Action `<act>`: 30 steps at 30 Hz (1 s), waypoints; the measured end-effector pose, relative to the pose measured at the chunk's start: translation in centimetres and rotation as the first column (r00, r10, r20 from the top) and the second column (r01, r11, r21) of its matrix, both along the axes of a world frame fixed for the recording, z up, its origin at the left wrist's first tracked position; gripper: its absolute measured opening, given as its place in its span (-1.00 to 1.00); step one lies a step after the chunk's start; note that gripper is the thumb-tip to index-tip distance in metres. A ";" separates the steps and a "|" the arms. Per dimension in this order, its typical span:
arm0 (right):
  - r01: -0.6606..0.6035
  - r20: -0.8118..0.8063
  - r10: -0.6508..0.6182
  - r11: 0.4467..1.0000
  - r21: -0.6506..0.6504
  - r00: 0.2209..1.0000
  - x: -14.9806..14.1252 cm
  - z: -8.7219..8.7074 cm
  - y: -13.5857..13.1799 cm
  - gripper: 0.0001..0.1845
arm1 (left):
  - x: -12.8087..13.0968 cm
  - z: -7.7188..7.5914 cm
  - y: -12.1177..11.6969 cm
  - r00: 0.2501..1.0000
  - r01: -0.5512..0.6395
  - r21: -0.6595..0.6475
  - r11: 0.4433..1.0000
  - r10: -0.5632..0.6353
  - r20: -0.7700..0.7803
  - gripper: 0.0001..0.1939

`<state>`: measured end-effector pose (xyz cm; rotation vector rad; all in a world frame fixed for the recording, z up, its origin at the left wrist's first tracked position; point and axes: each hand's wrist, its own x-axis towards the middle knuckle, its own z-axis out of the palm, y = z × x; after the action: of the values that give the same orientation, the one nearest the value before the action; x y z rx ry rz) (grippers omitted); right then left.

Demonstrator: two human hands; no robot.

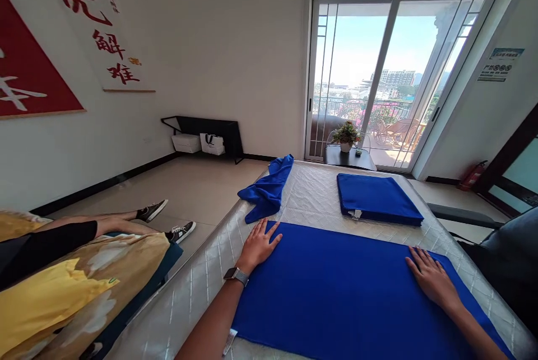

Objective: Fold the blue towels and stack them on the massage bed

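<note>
A blue cloth lies spread flat on the quilted white mattress, a small white tag at its near left corner. My left hand, with a watch on the wrist, rests open on the cloth's far left corner, fingers spread. On the right part of the same cloth, my right hand lies flat with its fingers stretched out. Beyond my left hand sits a crumpled blue cloth. A neat stack of folded blue cloths stands farther back on the right, with white tags at its front edge.
At left, a person's legs stretch over a tan patterned cover. A black chair stands close on the right. Past the mattress are a small table with a potted plant and sliding glass doors.
</note>
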<state>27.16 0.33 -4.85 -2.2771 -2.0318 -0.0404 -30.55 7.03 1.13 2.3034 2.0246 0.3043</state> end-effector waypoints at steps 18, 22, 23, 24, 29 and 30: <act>-0.233 -0.067 0.236 0.971 0.046 0.969 -19.2 7.3 1.4 -0.29 | 0.2 0.4 -0.3 1.000 -0.003 0.002 1.000 0.003 0.010 -0.34; -0.401 -0.212 0.379 0.914 -0.066 0.901 -26.3 7.0 1.7 -0.26 | 0.1 0.6 -0.3 1.000 -0.005 -0.015 1.000 0.005 0.001 -0.34; -0.402 -0.219 0.377 0.912 -0.085 0.900 -26.6 6.7 1.7 -0.25 | 0.1 0.6 -0.3 1.000 -0.006 -0.021 1.000 0.006 -0.005 -0.35; -0.396 -0.218 0.369 0.913 -0.094 0.903 -26.4 6.3 1.8 -0.25 | 0.1 0.6 -0.3 1.000 -0.007 -0.025 1.000 0.007 -0.011 -0.35; -0.290 -0.157 0.280 0.956 -0.044 0.947 -17.8 3.9 1.5 -0.24 | -0.1 0.2 -0.1 1.000 -0.003 -0.009 1.000 0.003 -0.026 -0.31; -0.244 -0.133 0.238 0.969 -0.029 0.962 -14.9 3.3 1.2 -0.23 | -0.1 0.1 -0.1 1.000 -0.006 -0.008 1.000 0.006 -0.025 -0.29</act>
<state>12.31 1.57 -1.59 -1.9808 -2.2433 0.1664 -30.65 6.98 1.25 2.3088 2.0409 0.2681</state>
